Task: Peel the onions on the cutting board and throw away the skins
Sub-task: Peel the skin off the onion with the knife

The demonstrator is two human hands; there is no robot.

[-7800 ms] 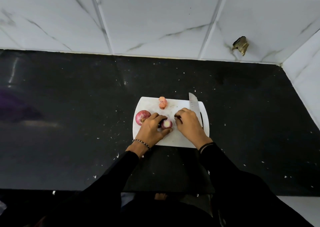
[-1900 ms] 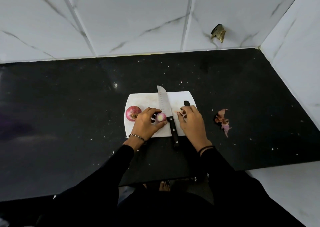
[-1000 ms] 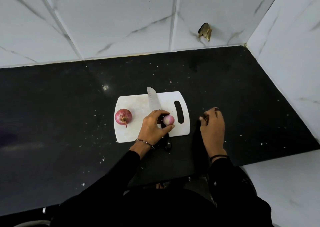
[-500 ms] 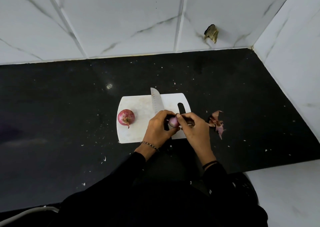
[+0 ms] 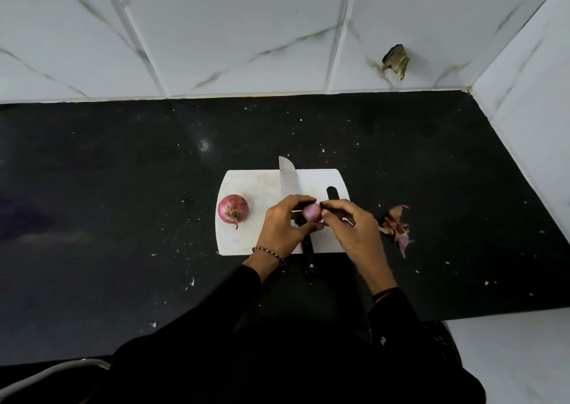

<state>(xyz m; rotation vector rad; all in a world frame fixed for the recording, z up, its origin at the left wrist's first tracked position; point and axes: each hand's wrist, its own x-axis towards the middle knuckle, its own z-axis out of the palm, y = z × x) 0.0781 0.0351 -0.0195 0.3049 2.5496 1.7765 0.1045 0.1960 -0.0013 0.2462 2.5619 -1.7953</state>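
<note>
A small, partly peeled pink onion point(image 5: 311, 212) is held just above the white cutting board point(image 5: 253, 184). My left hand point(image 5: 285, 223) grips it from the left, thumb beneath. The fingertips of my right hand point(image 5: 351, 229) pinch at its right side. A whole red onion point(image 5: 233, 209) with its skin on sits at the board's left edge. A pile of reddish skins point(image 5: 396, 226) lies on the black counter, right of the board.
A knife point(image 5: 288, 180) lies across the board, blade pointing to the wall, black handle point(image 5: 308, 258) over the near edge. The black counter point(image 5: 123, 203) meets white marble tile walls at the back and right. Small white flecks dot it.
My right hand came back from the skin pile on the counter to the small onion and now pinches it. My left hand has kept hold of that onion throughout.
</note>
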